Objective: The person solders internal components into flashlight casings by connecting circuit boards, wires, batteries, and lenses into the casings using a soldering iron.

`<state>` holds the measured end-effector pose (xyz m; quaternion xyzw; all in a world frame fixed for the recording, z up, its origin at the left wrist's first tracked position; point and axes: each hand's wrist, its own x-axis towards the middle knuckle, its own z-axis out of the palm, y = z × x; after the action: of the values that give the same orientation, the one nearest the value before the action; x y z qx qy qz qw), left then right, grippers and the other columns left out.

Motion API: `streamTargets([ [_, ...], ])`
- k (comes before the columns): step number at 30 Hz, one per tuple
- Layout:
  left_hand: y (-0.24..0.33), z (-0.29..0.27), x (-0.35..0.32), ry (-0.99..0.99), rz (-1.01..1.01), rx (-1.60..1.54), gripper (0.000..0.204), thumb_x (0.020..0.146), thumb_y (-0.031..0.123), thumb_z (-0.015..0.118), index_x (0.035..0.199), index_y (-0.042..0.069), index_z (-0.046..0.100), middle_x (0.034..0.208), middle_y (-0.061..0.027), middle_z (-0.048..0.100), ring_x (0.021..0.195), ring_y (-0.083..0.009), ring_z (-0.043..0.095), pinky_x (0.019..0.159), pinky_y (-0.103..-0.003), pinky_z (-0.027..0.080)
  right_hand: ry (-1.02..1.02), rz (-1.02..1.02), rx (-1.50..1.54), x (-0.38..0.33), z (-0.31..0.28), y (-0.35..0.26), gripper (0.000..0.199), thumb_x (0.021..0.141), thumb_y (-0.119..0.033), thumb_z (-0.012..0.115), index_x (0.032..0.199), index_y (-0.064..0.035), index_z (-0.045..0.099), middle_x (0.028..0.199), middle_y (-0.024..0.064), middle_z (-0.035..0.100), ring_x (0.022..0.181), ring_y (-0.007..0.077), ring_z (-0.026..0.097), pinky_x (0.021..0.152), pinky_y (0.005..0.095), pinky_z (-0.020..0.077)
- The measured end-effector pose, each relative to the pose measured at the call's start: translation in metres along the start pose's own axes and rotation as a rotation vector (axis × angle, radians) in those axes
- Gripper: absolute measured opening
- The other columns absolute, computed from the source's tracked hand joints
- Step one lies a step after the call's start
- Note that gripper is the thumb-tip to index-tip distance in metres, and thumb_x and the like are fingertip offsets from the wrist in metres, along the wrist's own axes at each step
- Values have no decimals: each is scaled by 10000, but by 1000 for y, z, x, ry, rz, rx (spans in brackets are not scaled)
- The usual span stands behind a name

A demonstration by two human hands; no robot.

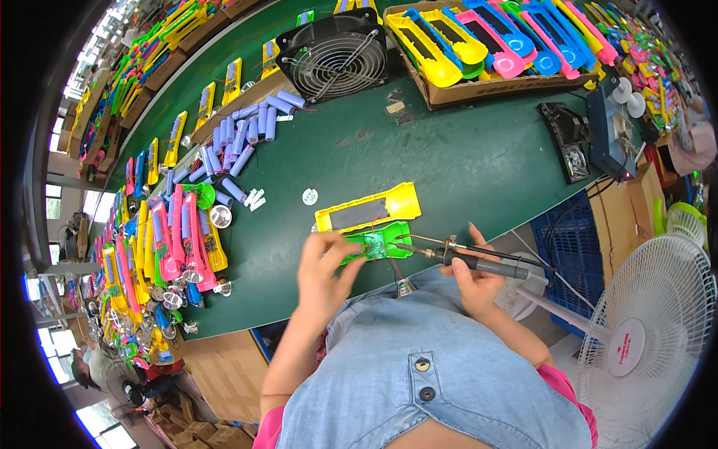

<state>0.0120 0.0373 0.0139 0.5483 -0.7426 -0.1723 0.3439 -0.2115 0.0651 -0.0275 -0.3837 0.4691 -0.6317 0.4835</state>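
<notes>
My right hand (pixel 479 278) grips a soldering iron (pixel 490 265) with a thin metal guide tube along it. The iron's tip reaches over a green plastic casing (pixel 402 232), close to a small green circuit board (pixel 376 245) inside. At the casing's left end, my left hand (pixel 321 271) has its thumb and fingers curled in a pinch; what lies between the fingertips is too small to make out. Just beyond the green casing lies a yellow casing (pixel 406 200) with a dark panel. A small reflector lamp (pixel 405 287) on wires hangs at the table's near edge.
Purple cylindrical batteries (pixel 239 138) and assembled coloured casings (pixel 179 239) are heaped on the left. Behind stand a black fan (pixel 334 61) and a cardboard box (pixel 479 93) of casings. A dark station box (pixel 609 135) sits at right, above a white fan (pixel 643 344).
</notes>
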Motion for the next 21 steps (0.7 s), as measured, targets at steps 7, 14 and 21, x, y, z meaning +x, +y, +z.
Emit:
streamTargets([
  [7, -26, -51, -17, -539, 559, 481, 241, 677, 80, 566, 909, 51, 626, 910, -76, 545, 817, -193, 538, 686, -306, 437, -71, -63, -127, 0, 0, 3, 186, 753, -17, 639, 930, 2, 586, 745, 77, 647, 679, 145, 643, 1055, 477, 214],
  [14, -26, -7, -22, -103, 492, 284, 340, 655, 58, 592, 992, 57, 635, 965, -81, 556, 875, -206, 543, 724, -315, 436, -104, -67, -149, 0, 3, 2, 184, 758, -24, 634, 931, 6, 576, 748, 66, 651, 674, 128, 642, 1055, 484, 205],
  [21, -13, 26, -21, 103, 201, -13, 239, 640, -14, 646, 869, 52, 647, 812, -64, 579, 692, -208, 563, 593, -303, 452, -105, -35, -145, 1, 3, 1, 172, 753, -22, 635, 915, 5, 583, 743, 66, 645, 674, 127, 643, 1060, 480, 199],
])
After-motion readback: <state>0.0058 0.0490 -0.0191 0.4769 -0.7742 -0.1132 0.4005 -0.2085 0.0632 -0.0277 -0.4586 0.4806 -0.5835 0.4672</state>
